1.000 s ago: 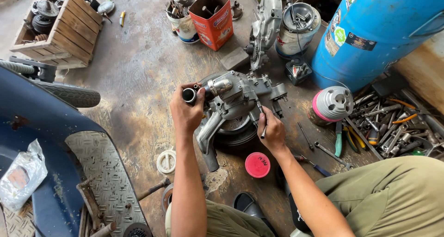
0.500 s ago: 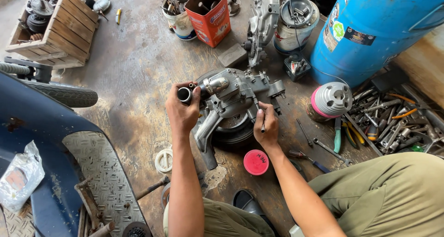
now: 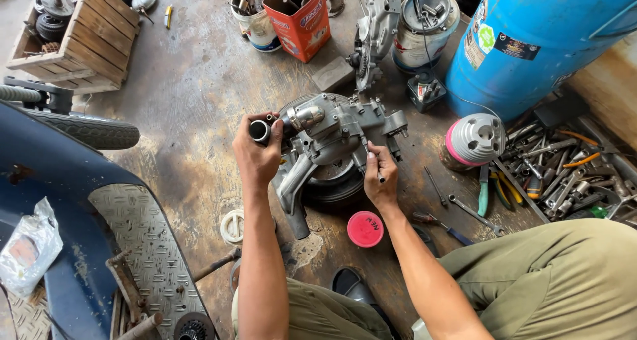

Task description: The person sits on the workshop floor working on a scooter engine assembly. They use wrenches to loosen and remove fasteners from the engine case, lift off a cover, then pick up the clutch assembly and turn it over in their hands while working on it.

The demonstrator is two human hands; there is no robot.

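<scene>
A grey metal engine assembly (image 3: 338, 131) rests on a black tyre (image 3: 338, 184) on the workshop floor. My left hand (image 3: 255, 151) grips a short dark metal tube (image 3: 259, 130) at the engine's left end. My right hand (image 3: 379, 177) holds a thin rod-like tool (image 3: 379, 171) upright against the engine's right side, its tip touching the casing. Both my forearms reach in from the bottom of the view.
A pink round lid (image 3: 365, 228) lies near my right wrist, a white ring (image 3: 232, 226) to the left. A blue barrel (image 3: 537, 41), a finned cylinder (image 3: 474, 139), loose wrenches and pliers (image 3: 557, 174), a red tin (image 3: 300, 18), a wooden crate (image 3: 79, 38) and a blue scooter body (image 3: 73, 201) surround me.
Both hands stay on the engine; the view has shifted slightly. My right hand's tool sits a little lower against the casing.
</scene>
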